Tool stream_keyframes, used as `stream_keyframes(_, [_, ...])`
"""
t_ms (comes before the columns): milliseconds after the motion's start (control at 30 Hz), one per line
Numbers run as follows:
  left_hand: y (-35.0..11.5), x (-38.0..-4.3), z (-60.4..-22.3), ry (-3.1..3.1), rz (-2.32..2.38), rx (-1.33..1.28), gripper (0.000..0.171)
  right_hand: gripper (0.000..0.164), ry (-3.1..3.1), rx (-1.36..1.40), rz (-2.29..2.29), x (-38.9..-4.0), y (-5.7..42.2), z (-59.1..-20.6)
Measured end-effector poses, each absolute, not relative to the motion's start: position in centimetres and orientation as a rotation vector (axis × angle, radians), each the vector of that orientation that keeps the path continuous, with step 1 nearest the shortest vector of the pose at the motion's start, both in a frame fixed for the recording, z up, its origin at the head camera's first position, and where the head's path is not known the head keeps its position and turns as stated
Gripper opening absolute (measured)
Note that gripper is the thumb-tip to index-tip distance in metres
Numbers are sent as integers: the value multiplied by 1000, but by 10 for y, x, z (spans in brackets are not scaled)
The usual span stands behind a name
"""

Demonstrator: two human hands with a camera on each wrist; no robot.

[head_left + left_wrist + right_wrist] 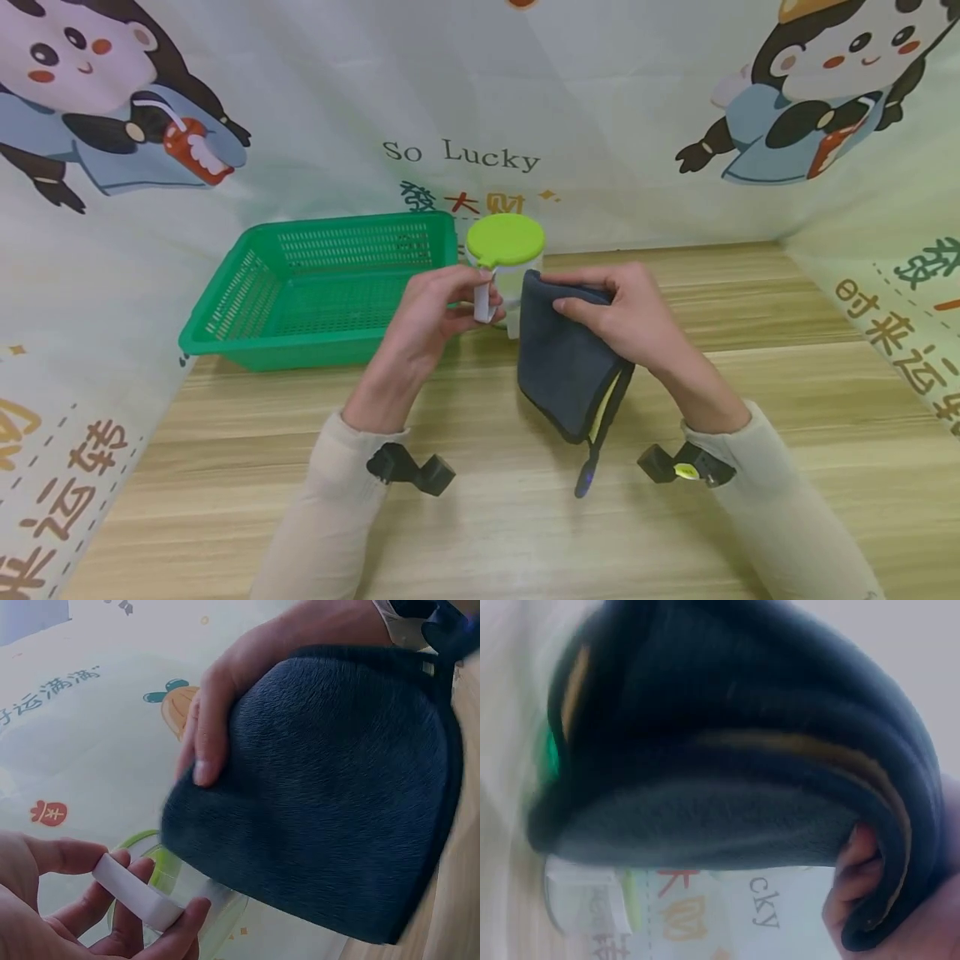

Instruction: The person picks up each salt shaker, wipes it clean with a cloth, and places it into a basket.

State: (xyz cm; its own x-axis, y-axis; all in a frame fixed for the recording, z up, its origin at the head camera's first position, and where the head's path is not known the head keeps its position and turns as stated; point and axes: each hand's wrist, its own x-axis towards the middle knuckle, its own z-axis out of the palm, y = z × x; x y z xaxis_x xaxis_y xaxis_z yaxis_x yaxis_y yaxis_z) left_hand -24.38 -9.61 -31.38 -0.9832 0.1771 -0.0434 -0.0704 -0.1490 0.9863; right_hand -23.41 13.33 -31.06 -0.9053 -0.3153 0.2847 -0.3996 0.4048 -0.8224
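Observation:
A clear cup (512, 282) with a bright green lid (506, 239) and a white handle (135, 892) stands upright at the middle back of the table. My left hand (429, 315) pinches that handle between thumb and fingers. In my right hand (639, 315) is a folded dark grey cloth (562, 354) with a yellow inner side, gripped by its upper edge. The cloth hangs just right of the cup and covers part of it in the left wrist view. Cloth folds fill much of the right wrist view, where part of the clear cup (585, 896) shows below them.
A green plastic basket (300, 343) stands left of the cup, close to the printed backdrop (615, 133). Wood-grain table (465, 500) extends in front and to the right. Printed sheets also hang along both sides.

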Motion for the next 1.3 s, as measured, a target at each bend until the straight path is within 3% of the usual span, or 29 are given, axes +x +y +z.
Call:
stream_keyframes(200, [-91, -244, -315, 1962, 2240, 106, 19, 27, -2491, 684, 1411, -234, 124, -317])
stream_keyframes(800, [-86, -241, -316, 1961, 2237, 88, 24, 17, -2462, 633, 1006, -230, 112, -329])
stream_keyframes(1033, [-92, -241, -312, 1904, 2288, 148, 31, 18, -2518, 590, 1009, -240, 122, -323])
stream_keyframes(1300, [-119, -242, -302, 1848, 2372, 148, 27, 21, -2518, 478, 1167, -246, 144, -316])
